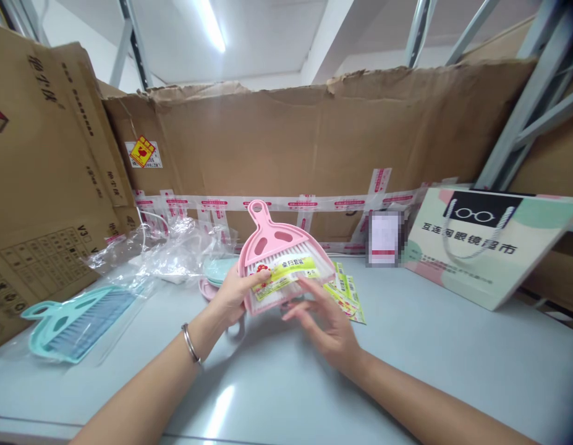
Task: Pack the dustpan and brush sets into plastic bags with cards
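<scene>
My left hand (233,295) grips a pink mini brush and dustpan set (274,244) by its left side and lifts it above the grey table (434,358). A yellow-green paper label (286,275) lies across the white bristles. My right hand (326,318) has its fingers spread, and the fingertips touch the lower edge of the label and bristles. A metal bangle sits on my left wrist. More yellow-green labels (348,300) lie on the table just behind my right hand.
A teal brush and dustpan set (75,321) in a clear bag lies at the left. Crumpled clear plastic bags (175,250) and teal and pink pans (216,272) sit behind my left hand. Cardboard walls (314,142) surround the table. A printed paper bag (488,247) leans at the right.
</scene>
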Demonstrator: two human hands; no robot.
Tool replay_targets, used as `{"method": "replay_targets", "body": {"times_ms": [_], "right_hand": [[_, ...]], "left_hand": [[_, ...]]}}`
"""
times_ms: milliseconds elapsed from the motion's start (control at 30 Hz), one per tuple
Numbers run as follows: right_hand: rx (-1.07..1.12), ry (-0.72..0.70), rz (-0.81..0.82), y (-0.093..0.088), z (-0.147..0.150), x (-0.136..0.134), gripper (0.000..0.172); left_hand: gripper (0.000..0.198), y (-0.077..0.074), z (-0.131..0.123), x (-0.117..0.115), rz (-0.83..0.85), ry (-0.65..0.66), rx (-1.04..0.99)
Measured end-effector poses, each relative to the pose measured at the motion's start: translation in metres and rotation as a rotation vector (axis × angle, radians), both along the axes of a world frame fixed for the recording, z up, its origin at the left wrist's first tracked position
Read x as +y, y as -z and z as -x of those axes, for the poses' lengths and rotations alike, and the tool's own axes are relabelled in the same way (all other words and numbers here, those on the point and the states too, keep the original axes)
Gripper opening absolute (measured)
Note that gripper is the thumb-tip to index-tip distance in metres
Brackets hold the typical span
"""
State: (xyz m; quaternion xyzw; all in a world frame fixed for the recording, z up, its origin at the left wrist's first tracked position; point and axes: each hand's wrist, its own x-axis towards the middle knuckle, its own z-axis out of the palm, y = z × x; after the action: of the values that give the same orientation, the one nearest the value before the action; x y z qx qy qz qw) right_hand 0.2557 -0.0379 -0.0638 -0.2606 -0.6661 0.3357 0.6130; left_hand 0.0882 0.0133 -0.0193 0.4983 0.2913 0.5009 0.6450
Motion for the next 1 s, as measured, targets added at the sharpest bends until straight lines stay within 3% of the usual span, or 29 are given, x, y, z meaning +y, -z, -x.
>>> {"method": "replay_targets", "body": {"times_ms": [67,133,233,333,600,767,1000], "right_hand": [[0.253,0.176,-0.028,0.0,0.001,0.0,0.016],[0.388,0.216,0.153,-0.003,0.003,0.002,0.024],[0.406,0.059,0.531,-0.008,0.009,0.006,0.038],[0.504,-0.022,0.692,-0.009,0.014,0.009,0.044],[0.723,-0.129,0.736,-0.013,0.01,0.013,0.044],[0.722,-0.105,0.777,-0.013,0.009,0.01,0.044],[0.727,-0.09,0.812,-0.012,0.01,0.009,0.042]], "left_hand": [[0.059,-0.001,0.002,0.0,0.006,-0.017,-0.006],[0.059,-0.001,0.002,0.001,0.006,-0.019,-0.02],[0.059,0.001,0.002,0.002,-0.027,-0.043,-0.038],[0.06,0.003,0.0,0.002,-0.024,-0.06,-0.045],[0.053,0.006,-0.01,-0.006,0.026,0.063,0.021],[0.036,0.008,-0.008,0.0,0.069,-0.029,0.093],[0.035,0.009,-0.009,-0.001,0.058,-0.123,0.166]]}}
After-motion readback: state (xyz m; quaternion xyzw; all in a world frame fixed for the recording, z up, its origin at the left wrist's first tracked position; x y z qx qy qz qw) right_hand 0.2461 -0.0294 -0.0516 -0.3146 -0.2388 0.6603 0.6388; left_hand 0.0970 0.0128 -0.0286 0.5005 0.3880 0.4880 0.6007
